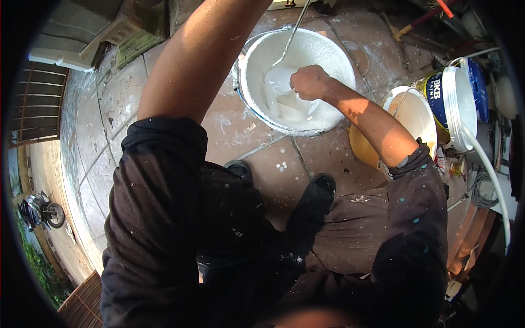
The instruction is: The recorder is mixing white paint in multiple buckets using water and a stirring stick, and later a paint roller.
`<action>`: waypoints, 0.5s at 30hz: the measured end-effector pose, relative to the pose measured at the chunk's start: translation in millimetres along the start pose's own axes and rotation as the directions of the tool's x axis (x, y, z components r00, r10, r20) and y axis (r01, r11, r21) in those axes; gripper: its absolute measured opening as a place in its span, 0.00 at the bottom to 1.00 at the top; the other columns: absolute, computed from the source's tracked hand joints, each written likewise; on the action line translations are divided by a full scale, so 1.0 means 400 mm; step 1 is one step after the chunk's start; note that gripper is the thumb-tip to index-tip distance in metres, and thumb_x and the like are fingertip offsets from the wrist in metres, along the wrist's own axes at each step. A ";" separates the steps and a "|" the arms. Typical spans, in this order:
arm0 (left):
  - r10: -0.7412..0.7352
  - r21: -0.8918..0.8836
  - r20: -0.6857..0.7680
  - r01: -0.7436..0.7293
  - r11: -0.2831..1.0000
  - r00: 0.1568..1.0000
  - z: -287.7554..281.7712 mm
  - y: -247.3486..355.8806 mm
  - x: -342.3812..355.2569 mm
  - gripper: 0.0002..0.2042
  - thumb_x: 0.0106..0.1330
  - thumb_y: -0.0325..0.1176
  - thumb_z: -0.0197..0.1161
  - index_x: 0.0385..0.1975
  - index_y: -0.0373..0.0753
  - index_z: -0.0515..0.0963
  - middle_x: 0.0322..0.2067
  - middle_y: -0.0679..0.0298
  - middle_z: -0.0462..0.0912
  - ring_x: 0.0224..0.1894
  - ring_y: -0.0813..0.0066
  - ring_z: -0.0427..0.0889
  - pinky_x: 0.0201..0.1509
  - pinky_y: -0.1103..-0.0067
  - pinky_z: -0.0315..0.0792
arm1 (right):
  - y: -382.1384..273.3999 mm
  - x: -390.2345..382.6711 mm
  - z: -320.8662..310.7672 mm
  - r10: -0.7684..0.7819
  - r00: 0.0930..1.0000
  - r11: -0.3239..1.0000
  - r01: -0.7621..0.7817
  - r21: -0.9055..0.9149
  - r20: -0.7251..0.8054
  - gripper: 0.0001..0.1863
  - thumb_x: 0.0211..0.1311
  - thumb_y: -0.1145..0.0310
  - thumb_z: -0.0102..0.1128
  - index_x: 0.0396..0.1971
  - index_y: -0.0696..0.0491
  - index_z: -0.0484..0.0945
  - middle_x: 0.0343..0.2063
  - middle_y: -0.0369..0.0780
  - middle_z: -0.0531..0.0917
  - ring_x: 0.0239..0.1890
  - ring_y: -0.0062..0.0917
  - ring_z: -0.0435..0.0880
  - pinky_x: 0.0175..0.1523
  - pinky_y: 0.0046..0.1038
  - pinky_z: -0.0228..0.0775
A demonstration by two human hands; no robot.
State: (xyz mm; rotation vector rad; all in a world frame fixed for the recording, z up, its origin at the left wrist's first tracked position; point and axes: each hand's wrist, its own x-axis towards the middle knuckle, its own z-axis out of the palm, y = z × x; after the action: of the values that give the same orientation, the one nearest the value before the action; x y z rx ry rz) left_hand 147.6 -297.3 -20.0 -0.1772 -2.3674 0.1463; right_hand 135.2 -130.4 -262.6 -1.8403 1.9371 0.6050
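Note:
A white bucket (328,52), its inside crusted with paint, stands on the tiled floor in front of me. White liquid lies in the bottom of it. My right hand (310,83) is inside the bucket's opening, fingers curled into a fist. Just below the fist is a pale, paint-covered flat shape (292,105); what the fingers grip is hidden. From the top edge a thin bent metal rod (292,38) reaches down into the bucket. My left forearm (208,49) stretches up past the bucket's left side, and its hand is beyond the top edge.
At the right stand a yellowish bucket (365,146) with a pale inside, a blue-and-yellow paint pail (432,90) and a pale hose (486,158). My dark shoes (324,185) are close to the bucket. A metal grille (41,101) and a parked motorcycle (41,212) appear far left.

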 end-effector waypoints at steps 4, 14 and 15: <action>-0.267 -0.330 0.125 0.294 0.897 0.955 -0.012 0.026 0.013 0.11 0.64 0.32 0.55 0.23 0.32 0.77 0.18 0.56 0.80 0.24 0.63 0.85 0.28 0.72 0.80 | 0.023 -0.021 -0.008 -0.022 0.970 1.000 0.023 0.000 -0.242 0.11 0.52 0.72 0.56 0.32 0.54 0.86 0.33 0.46 0.86 0.41 0.40 0.86 0.46 0.40 0.77; -0.321 -0.418 0.109 0.337 0.844 0.941 -0.044 0.058 0.015 0.11 0.64 0.33 0.55 0.24 0.32 0.78 0.21 0.54 0.81 0.24 0.62 0.85 0.30 0.71 0.81 | 0.002 -0.055 -0.071 0.060 0.989 0.998 -0.062 0.009 0.138 0.14 0.52 0.71 0.55 0.36 0.56 0.86 0.37 0.49 0.87 0.42 0.42 0.86 0.48 0.41 0.78; -0.422 -0.554 0.141 0.424 0.716 0.896 -0.048 0.071 0.020 0.11 0.63 0.32 0.55 0.24 0.32 0.78 0.20 0.54 0.81 0.24 0.62 0.85 0.30 0.71 0.81 | 0.001 -0.057 -0.065 0.066 0.988 0.998 -0.068 0.010 0.140 0.14 0.52 0.71 0.55 0.36 0.56 0.86 0.37 0.49 0.87 0.42 0.42 0.86 0.48 0.41 0.78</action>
State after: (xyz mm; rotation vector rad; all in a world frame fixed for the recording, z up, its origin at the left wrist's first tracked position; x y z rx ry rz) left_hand 157.9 -266.9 -5.2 0.0926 -2.3200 -0.8055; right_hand 136.1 -126.3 -228.2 -1.6830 1.9121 0.7189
